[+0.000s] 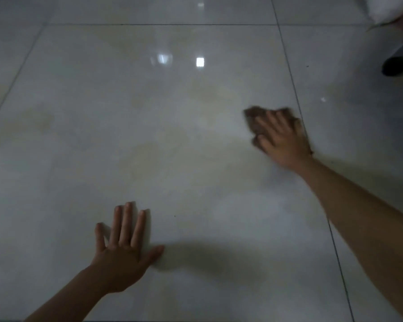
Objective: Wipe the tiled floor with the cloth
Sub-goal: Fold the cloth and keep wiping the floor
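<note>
Now, right hand [282, 141] pressing cloth [252, 115], left hand [123, 257] splayed flat

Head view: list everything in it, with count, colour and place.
tiled floor: one, glossy pale grey with faint beige patches, fills the view
grout lines: several, dark, between the tiles
light reflections: a few, white, upper middle
cloth: one, brown, right of centre, beside a grout line
dark round object: one, black, upper right; unidentifiable
white object: one, top right corner, cut off
left hand: one, lower left, flat on the floor, fingers straight
right hand: one, right of centre, pressing on the cloth
</note>
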{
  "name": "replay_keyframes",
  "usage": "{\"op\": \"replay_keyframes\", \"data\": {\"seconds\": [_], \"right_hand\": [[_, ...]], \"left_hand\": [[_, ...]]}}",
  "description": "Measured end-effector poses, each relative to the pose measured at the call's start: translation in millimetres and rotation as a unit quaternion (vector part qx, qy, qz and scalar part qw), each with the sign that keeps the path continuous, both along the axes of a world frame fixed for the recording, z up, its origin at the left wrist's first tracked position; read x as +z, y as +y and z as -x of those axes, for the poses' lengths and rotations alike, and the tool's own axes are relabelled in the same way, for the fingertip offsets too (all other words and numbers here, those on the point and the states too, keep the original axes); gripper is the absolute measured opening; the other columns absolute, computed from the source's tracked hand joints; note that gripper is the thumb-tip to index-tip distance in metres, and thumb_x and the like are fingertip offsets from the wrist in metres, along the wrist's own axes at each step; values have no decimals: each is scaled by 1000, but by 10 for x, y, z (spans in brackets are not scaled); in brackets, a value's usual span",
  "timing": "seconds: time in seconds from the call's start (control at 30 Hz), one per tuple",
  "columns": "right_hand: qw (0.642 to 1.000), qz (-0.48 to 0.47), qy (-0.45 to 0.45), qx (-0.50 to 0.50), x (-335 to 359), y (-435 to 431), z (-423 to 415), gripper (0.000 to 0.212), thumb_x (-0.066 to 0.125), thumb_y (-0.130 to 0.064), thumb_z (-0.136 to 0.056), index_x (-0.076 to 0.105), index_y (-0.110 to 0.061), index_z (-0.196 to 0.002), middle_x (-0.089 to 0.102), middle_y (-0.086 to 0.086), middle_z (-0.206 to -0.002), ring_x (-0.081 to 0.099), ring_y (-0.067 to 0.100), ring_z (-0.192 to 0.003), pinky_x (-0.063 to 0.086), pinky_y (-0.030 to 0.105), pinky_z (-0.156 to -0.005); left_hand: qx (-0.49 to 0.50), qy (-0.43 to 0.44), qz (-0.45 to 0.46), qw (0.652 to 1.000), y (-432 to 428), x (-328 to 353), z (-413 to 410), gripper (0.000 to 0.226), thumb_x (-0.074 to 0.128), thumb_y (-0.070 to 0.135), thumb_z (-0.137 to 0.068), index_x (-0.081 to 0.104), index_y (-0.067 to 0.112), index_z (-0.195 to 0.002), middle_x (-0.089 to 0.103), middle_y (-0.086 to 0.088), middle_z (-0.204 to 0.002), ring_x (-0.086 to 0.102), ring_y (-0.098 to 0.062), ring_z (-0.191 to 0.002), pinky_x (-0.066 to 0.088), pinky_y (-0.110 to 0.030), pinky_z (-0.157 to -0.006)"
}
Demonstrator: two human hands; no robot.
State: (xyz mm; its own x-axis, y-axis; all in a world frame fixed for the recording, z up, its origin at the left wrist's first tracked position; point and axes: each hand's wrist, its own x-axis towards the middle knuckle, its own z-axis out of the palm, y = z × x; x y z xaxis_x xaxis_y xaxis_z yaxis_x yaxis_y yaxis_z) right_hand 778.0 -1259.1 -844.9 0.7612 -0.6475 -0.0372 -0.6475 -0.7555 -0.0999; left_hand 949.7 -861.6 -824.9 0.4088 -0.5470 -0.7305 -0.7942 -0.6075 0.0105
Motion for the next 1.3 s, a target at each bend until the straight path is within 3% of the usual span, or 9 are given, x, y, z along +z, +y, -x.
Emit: {"op": "replay_keyframes", "data": {"seconds": [0.1,0.27,0.47,0.63,0.8,1.0,1.13,1.23,1.3], "right_hand": [[994,-38,14,-99,-37,-22,204,67,16,-51,-90,22,-29,-153,15,0,-162,9,22,-149,0,53,-118],[997,32,19,-65,-22,1246,954,60,27,-42,-95,41,-14,-146,34,13,-154,28,36,-143,20,60,-113],[997,55,5,-50,-128,2628,1864,58,18,-49,-98,31,-26,-149,26,4,-157,13,25,-149,27,56,-106],[994,-7,18,-109,0,2416,1398,67,18,-58,-96,43,-20,-145,37,14,-152,27,36,-143,19,67,-109],[973,-40,-6,-226,-61,2567,380,70,31,-61,-91,32,-23,-151,20,12,-159,11,37,-148,-2,68,-112],[997,-36,-6,63,5,3981,-217,59,39,-50,-93,46,-22,-144,36,8,-154,27,34,-144,30,69,-103],[968,-16,14,251,73,3562,73,53,33,-47,-98,52,-19,-140,44,7,-148,39,31,-138,32,65,-106],[997,-14,-21,68,102,2901,298,56,31,-43,-101,54,-3,-134,47,22,-142,43,45,-132,35,69,-99],[991,-50,3,-122,63,2643,220,55,34,-40,-102,32,-15,-150,23,14,-158,20,36,-146,18,66,-111]], "left_hand": [[-13,1,-5,1000,-38,38,-10,108,-38,85,-44,-46,21,-131,-59,-2,-134,-54,-22,-124,-17,-54,-111],[-10,5,-15,1000,-42,66,5,109,-41,83,-41,-48,20,-130,-61,-3,-132,-54,-24,-123,-16,-55,-111],[-2,-7,9,1000,-15,31,-3,105,-38,84,-45,-48,24,-131,-59,-1,-134,-54,-21,-124,-14,-55,-112],[-2,-25,58,998,-12,-2,17,101,-27,89,-51,-48,29,-130,-57,-1,-134,-47,-22,-130,-11,-55,-114],[-3,-24,187,982,156,115,-51,90,5,79,-83,-21,25,-150,-23,2,-158,-18,-14,-146,-1,-48,-119],[17,-66,211,975,1114,209,-108,75,19,53,-97,-20,15,-149,-27,-2,-155,-18,-13,-145,-2,-42,-120],[68,-87,192,975,2029,162,-303,72,16,50,-99,-28,13,-142,-28,-4,-155,-25,-9,-139,0,-44,-121],[104,-95,200,969,2627,200,-419,77,8,55,-86,-12,14,-147,-19,1,-154,-16,-10,-142,1,-43,-120],[119,-110,180,970,2913,259,-464,83,3,57,-81,-6,11,-150,-16,-1,-155,-15,-12,-143,2,-44,-119]]}}
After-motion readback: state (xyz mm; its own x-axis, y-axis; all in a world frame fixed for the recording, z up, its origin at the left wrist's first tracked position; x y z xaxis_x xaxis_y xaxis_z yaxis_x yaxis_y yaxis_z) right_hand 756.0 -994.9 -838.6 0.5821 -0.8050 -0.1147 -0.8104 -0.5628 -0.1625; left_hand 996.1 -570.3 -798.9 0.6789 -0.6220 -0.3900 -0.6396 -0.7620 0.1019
